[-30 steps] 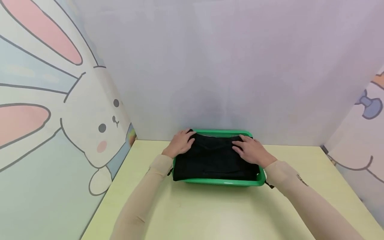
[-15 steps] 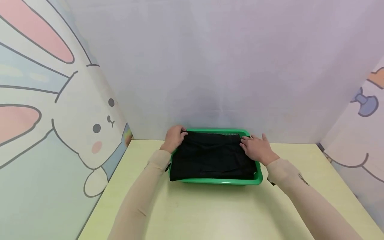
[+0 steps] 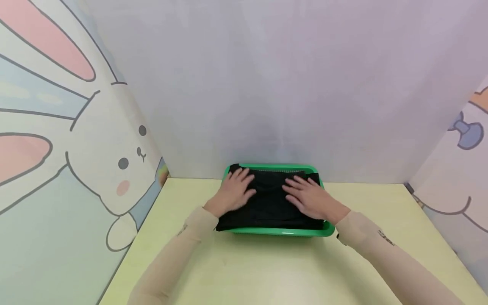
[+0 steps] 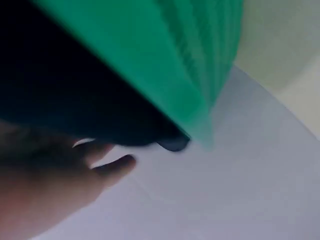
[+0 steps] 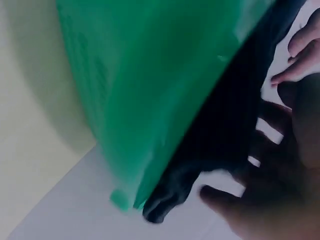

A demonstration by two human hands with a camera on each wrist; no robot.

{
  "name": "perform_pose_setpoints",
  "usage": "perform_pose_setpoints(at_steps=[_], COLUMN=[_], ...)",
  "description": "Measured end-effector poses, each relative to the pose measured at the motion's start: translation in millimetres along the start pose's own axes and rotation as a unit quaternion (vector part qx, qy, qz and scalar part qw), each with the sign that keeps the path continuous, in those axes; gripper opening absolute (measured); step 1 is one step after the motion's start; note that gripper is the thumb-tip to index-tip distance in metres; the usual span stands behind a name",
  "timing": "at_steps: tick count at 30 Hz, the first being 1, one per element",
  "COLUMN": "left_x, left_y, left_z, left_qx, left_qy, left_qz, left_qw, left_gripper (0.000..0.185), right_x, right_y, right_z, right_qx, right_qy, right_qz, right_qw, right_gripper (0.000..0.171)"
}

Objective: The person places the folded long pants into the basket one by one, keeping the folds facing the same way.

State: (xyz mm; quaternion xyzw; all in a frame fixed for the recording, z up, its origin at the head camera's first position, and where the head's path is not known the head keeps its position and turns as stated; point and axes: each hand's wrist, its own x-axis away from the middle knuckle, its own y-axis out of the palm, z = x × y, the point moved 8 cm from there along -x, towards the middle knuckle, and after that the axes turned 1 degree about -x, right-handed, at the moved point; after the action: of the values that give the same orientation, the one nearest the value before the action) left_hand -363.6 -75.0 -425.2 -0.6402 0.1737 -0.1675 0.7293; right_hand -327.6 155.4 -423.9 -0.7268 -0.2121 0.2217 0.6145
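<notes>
Fingers (image 3: 244,176) of both hands straight, spread flat, palms down, holding nothing.
L hand (image 3: 234,190): rests on left half of black folded cloth (image 3: 268,203).
R hand (image 3: 309,199): rests on right half, same cloth.
Cloth: lies inside green basket (image 3: 282,231), fills it approx. rim to rim.
Basket: on pale yellow table (image 3: 267,271), far edge near back wall (image 3: 289,84).
Rabbit panel (image 3: 76,140) at left.

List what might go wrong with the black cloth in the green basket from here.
The black cloth bulges above the green basket rim, and one corner already spills over its far edge in the wrist views; it may spring back up or slide out. The left hand and right hand press flat, so uneven pressure could tip or shift the light basket.
</notes>
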Motion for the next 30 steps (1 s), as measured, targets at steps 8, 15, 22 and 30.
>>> perform_pose_setpoints(at_steps=[8,15,22,30], left_x=[32.1,48.2,70.1,94.7], left_y=[26.8,20.4,22.9,13.3], left_z=[-14.2,-5.1,32.1,9.7], left_qx=[-0.030,0.009,0.086,0.095], left_qy=[-0.057,-0.036,0.033,-0.012], left_qz=[-0.113,-0.097,-0.149,-0.120], left_qw=[0.9915,0.9946,0.9845,0.9882], left_gripper=[0.083,0.083,0.073,0.070], right_x=[25.0,44.7,61.4,74.7], right_y=[11.2,1.3,7.4,-10.4], right_z=[7.1,-5.5,-25.4,-20.6], right_qx=[0.000,-0.011,-0.073,-0.080], right_qy=[0.065,0.054,0.033,0.041], right_qz=[-0.070,-0.034,-0.061,-0.031], right_qw=[0.995,0.998,0.995,0.995], right_gripper=[0.067,0.067,0.069,0.063])
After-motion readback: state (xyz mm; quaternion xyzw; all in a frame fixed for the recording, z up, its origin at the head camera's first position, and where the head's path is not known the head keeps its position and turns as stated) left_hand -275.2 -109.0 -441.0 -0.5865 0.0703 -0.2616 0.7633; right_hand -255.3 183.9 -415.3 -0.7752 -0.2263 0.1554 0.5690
